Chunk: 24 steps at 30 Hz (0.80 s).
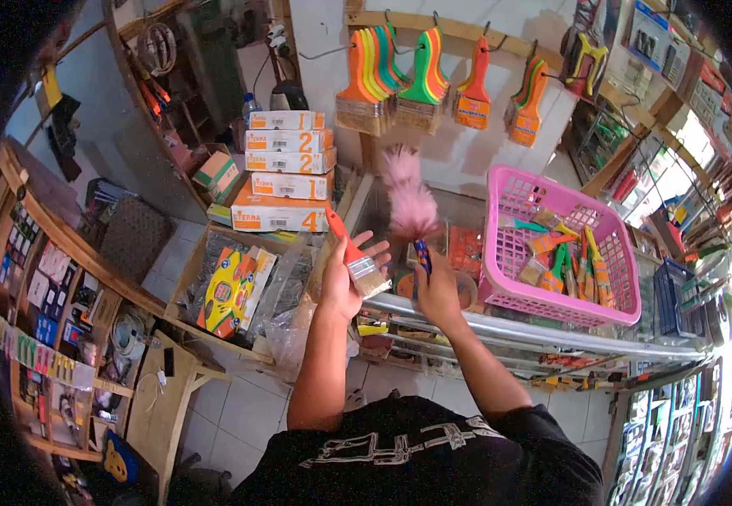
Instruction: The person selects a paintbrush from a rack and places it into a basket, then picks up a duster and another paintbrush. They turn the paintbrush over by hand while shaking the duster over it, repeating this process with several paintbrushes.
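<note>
My left hand [342, 287] holds a paintbrush [368, 277] across its palm, the red-orange handle pointing up and left and the pale bristles toward the lower right. Its fingers are partly spread behind the brush. In my right hand [439, 291] is the dark blue handle of a feather duster [412, 207], fingers wrapped round it. The fluffy pink head points away from me, above a glass counter [458, 309]. To the right of that hand stands a pink plastic basket [561, 304] with several paintbrushes [585, 266] lying in it.
Stacked orange-and-white boxes [281, 221] stand at the back left, behind a yellow package [233, 289]. Paintbrushes [366, 76] hang from hooks on the wall rail. A wooden bench [166, 405] and goods shelves [54, 295] are at the left.
</note>
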Tool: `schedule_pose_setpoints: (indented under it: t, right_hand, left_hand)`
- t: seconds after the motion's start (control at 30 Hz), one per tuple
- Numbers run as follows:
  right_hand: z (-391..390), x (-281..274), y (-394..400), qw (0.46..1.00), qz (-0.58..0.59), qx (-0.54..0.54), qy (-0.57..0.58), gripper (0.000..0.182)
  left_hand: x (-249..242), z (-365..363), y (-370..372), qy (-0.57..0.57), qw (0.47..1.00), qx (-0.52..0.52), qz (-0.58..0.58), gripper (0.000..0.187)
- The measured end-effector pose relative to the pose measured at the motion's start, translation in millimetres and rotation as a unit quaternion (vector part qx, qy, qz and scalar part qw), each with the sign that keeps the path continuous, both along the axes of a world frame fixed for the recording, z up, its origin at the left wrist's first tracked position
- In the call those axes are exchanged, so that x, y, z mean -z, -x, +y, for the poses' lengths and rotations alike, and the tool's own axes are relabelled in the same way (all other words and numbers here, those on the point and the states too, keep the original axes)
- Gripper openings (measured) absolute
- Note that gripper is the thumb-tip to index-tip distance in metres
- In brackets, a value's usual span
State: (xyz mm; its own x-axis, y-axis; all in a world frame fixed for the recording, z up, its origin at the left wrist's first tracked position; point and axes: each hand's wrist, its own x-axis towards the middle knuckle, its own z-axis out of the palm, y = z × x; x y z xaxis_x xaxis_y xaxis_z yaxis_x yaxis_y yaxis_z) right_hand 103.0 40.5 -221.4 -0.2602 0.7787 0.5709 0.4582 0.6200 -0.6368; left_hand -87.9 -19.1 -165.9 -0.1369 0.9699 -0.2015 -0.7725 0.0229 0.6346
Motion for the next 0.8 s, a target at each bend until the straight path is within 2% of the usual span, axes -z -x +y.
schedule_pose_setpoints:
  t: [0.03, 0.13, 0.17, 0.27, 0.37, 0.47, 0.6, 0.7, 0.8]
  right_hand:
    - [0.0, -6.3, 3.3, 0.998, 0.009, -0.009, 0.061, 0.037]
    - [7.0, -1.9, 16.0, 0.997, -0.052, 0.049, 0.0, 0.035]
    - [5.6, -1.2, 14.8, 0.993, -0.096, 0.048, 0.039, 0.04]
    - [7.2, 0.8, 15.1, 0.988, -0.146, 0.041, 0.019, 0.047]
    - [-3.4, -30.6, 4.6, 0.985, -0.171, -0.008, 0.005, 0.055]
    - [-22.0, -65.8, -14.6, 0.992, -0.09, -0.087, 0.011, 0.05]
    - [-45.8, -131.4, -48.0, 0.987, -0.079, -0.136, 0.016, 0.069]
    - [-60.0, -171.9, -70.5, 0.981, -0.073, -0.166, 0.069, 0.086]
    - [-45.0, -168.3, -84.7, 0.98, 0.037, -0.194, 0.006, 0.087]
  left_hand:
    - [0.5, -0.4, -0.8, -0.001, 1.0, 0.0, 0.003, 0.057]
    - [5.5, 0.4, -3.4, 0.001, 1.0, 0.007, 0.01, 0.055]
    - [6.1, 0.3, -4.9, 0.005, 1.0, 0.012, 0.012, 0.054]
    - [3.7, 1.4, -8.6, 0.003, 1.0, 0.024, 0.019, 0.054]
    - [-9.1, 2.1, -13.4, -0.025, 0.998, 0.037, 0.033, 0.054]
    - [-40.6, 1.9, -24.0, -0.062, 0.996, 0.05, 0.05, 0.055]
    - [-75.8, 13.5, -44.8, -0.147, 0.984, 0.078, 0.065, 0.053]
    - [-94.2, 26.4, -66.1, -0.218, 0.967, 0.11, 0.069, 0.051]
    - [-126.2, 31.9, -99.4, -0.236, 0.958, 0.148, 0.071, 0.054]
